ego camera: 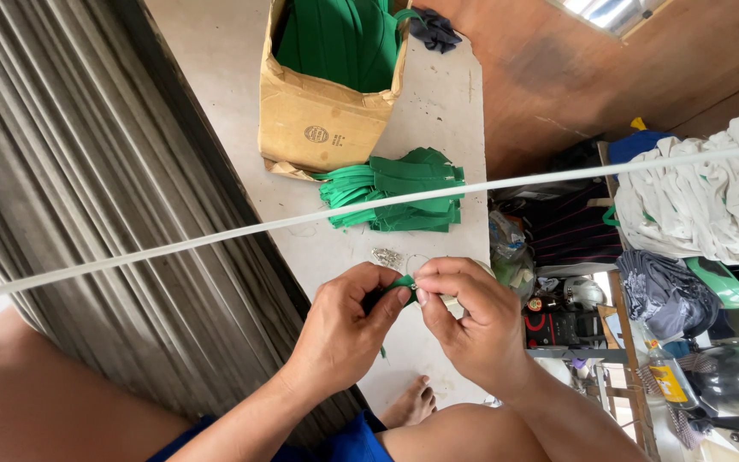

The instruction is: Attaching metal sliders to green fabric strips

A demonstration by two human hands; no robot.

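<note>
My left hand (348, 323) and my right hand (469, 318) meet over the edge of a pale table (438, 103). Together they pinch one small green fabric strip (402, 283), most of which is hidden by my fingers. A pile of the same green strips (397, 190) lies on the table just beyond my hands. Behind that pile stands an open cardboard box (322, 120) stuffed with more green fabric. A few small metal pins or clips (387, 257) lie on the table close to my hands.
A taut white cord (215, 239) crosses the view from lower left to upper right. A grey corrugated wall (87, 188) is at left. White cloth heaps (712, 197), a green helmet (733, 282) and cluttered shelves (575, 316) are at right. A dark cloth (434, 30) lies past the box.
</note>
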